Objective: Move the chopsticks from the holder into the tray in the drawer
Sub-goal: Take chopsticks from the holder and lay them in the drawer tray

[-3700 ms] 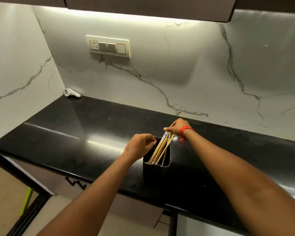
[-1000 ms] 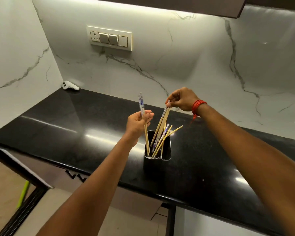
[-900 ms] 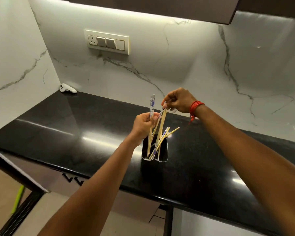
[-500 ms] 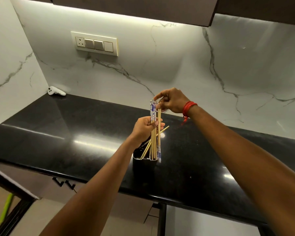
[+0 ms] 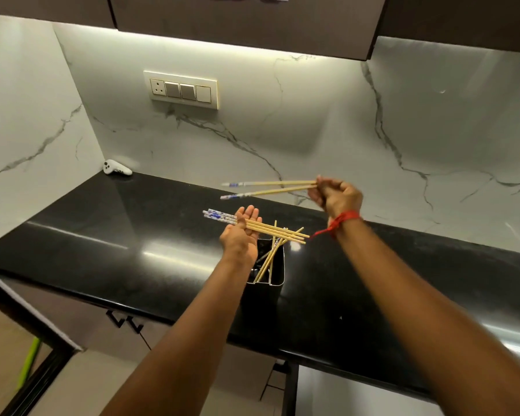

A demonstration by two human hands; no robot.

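Bamboo chopsticks (image 5: 254, 228) lie flat across the left hand (image 5: 241, 234), its grip open-palmed; just below sits the holder (image 5: 275, 267) on the tabletop (image 5: 102, 235). Up-right, the right hand (image 5: 336, 196) pinches two more (image 5: 270, 187).

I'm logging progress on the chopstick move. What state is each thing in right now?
Left hand: open, palm up, chopsticks lying across it.
Right hand: pinching two chopsticks, held level.
Chopsticks on the left palm: lying flat, out of the holder.
Holder: upright on the countertop, some chopsticks leaning inside.
Drawer: not in view.
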